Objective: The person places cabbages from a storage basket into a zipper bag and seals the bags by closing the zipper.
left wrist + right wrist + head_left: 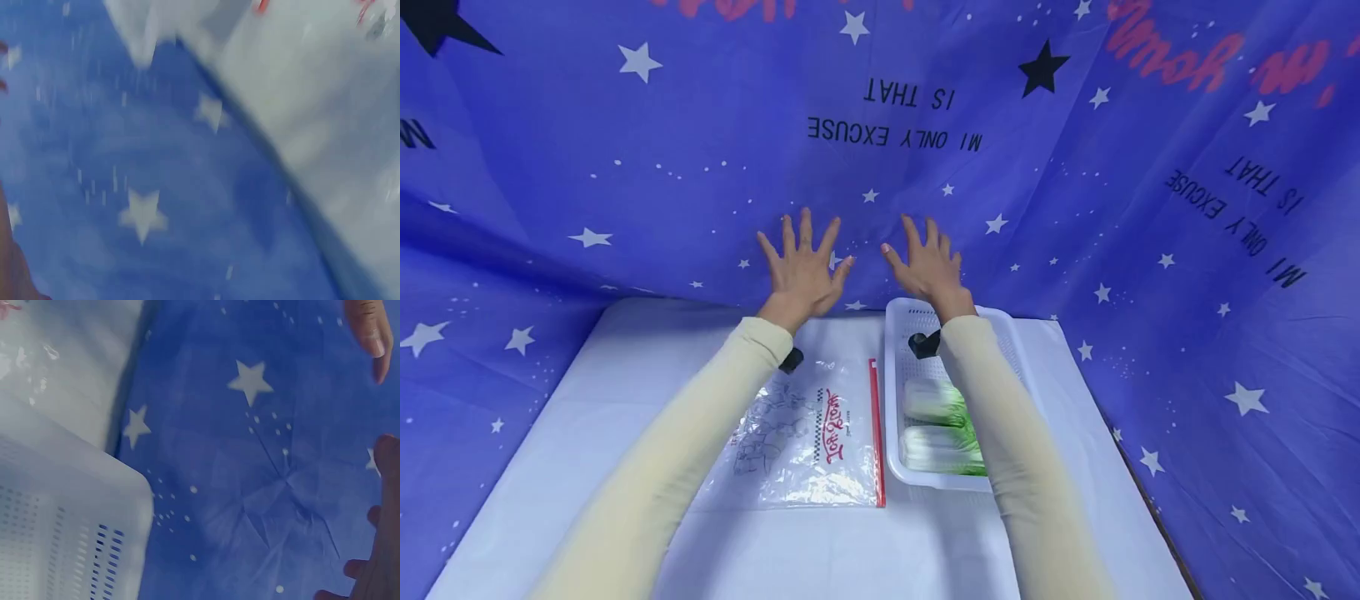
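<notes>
Both hands reach out past the far table edge with fingers spread, holding nothing. My left hand (805,271) is beyond the clear zip bag (790,450), which lies flat and has a red slider edge and red lettering. My right hand (931,267) hovers past the far end of a white perforated basket (895,400). Inside the basket lie two pale-stemmed, green-leaved vegetables (928,450) that look like bok choy, partly covered by the right forearm. In the right wrist view the fingers (365,325) at the upper right hang over the blue cloth.
A white-covered table (820,550) carries the bag and basket side by side. Blue cloth (700,167) with stars and printed words rises behind the table and along both sides. Dark wrist camera pieces (925,343) show at both wrists.
</notes>
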`<state>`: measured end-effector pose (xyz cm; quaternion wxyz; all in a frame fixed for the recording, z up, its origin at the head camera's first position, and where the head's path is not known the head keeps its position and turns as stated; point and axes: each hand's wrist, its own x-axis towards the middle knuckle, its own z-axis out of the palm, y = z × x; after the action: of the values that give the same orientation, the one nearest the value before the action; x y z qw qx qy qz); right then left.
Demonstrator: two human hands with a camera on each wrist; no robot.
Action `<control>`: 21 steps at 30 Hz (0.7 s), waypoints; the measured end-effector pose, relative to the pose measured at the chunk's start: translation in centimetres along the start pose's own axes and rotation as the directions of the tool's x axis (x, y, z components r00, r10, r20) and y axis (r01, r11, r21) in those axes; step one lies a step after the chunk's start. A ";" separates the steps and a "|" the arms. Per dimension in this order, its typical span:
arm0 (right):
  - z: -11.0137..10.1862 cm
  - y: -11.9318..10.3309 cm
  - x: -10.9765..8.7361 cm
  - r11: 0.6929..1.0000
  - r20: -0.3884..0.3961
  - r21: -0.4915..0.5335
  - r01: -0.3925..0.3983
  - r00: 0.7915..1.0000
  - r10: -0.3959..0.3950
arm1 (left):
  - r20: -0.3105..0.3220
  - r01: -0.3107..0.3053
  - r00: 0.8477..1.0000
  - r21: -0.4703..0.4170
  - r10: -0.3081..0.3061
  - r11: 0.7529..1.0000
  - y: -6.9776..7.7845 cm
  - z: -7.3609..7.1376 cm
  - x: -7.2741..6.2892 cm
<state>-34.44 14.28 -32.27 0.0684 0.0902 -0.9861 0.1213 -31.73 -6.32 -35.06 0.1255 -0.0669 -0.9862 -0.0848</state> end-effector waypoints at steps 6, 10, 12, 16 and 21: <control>1.6 0.7 -2.5 0.998 0.089 0.046 0.053 0.994 -0.056 | 0.022 -0.064 0.998 -0.095 0.066 0.993 1.6 3.8 -5.3; 2.6 1.3 -4.2 0.995 0.131 0.059 0.081 0.987 -0.089 | 0.061 -0.087 0.993 -0.150 0.097 0.985 2.4 7.0 -8.7; 3.0 1.6 -5.1 0.992 0.137 0.067 0.104 0.984 -0.112 | 0.082 -0.094 0.991 -0.162 0.109 0.982 2.7 8.6 -9.9; 3.9 1.7 -7.1 0.985 0.133 0.097 0.145 0.979 -0.157 | 0.163 -0.058 0.982 -0.200 0.092 0.978 3.3 11.2 -11.4; 4.7 1.5 -9.8 0.968 0.095 0.163 0.190 0.974 -0.207 | 0.226 -0.004 0.972 -0.238 0.059 0.971 4.3 14.1 -12.3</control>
<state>-25.68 16.12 -38.67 0.0183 0.2003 -0.9622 0.1836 -22.55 -0.93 -51.02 0.0023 -0.1064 -0.9758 -0.1910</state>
